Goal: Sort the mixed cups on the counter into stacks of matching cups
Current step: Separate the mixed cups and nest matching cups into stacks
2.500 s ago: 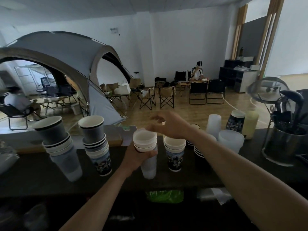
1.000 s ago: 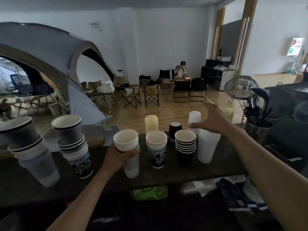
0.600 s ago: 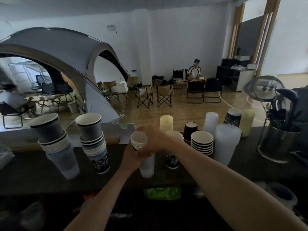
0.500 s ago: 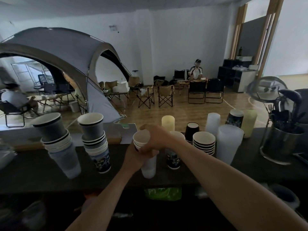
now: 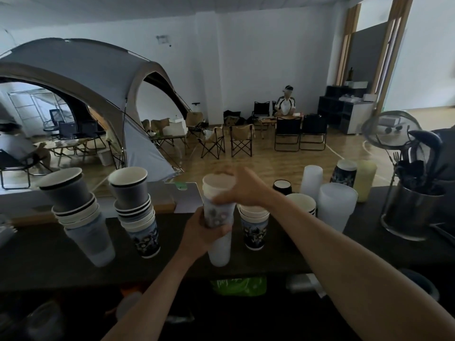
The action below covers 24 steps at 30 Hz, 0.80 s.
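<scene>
While the left hand (image 5: 200, 233) wrapped its fingers round the frosted plastic cup (image 5: 219, 252) at the bottom of the middle stack, the right hand (image 5: 243, 188) gripped the printed paper cup (image 5: 217, 212) near its rim, fingers curled round it; printed cup sat partly inside the frosted one; stack was over the dark counter (image 5: 49, 263), contact unclear; printed-cup stack (image 5: 253, 228) just to its right; two leaning mixed stacks (image 5: 134, 210) further left; frosted cup stack (image 5: 336, 205) and steel utensil holder (image 5: 411, 214) at right.
</scene>
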Available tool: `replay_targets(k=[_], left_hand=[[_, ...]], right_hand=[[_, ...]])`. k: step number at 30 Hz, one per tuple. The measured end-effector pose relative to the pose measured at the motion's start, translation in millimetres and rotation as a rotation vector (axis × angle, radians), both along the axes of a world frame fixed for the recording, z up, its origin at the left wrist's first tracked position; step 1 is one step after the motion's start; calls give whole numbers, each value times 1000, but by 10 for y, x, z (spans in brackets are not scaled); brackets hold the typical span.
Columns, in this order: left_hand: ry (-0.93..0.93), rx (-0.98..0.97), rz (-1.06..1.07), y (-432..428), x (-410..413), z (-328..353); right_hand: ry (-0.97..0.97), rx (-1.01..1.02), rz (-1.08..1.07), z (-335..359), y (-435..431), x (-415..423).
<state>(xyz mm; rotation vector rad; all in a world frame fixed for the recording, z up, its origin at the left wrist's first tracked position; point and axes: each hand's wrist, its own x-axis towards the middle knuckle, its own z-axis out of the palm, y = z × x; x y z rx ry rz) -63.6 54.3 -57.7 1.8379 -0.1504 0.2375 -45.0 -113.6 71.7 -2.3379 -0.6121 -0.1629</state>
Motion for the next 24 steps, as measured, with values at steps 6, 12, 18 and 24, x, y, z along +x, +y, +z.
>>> replay_targets(k=[6, 12, 18, 24], left_hand=[[-17, -1, -60, -13, -80, 83], [-144, -144, 34, -124, -99, 144], [-175, -141, 117, -210, -113, 105], [-171, -133, 102, -178, -86, 49]], right_hand=[[-41, -50, 58, 463, -42, -42], [100, -167, 41, -173, 100, 4], [70, -185, 73, -202, 127, 40], [43, -179, 77, -242, 140, 97]])
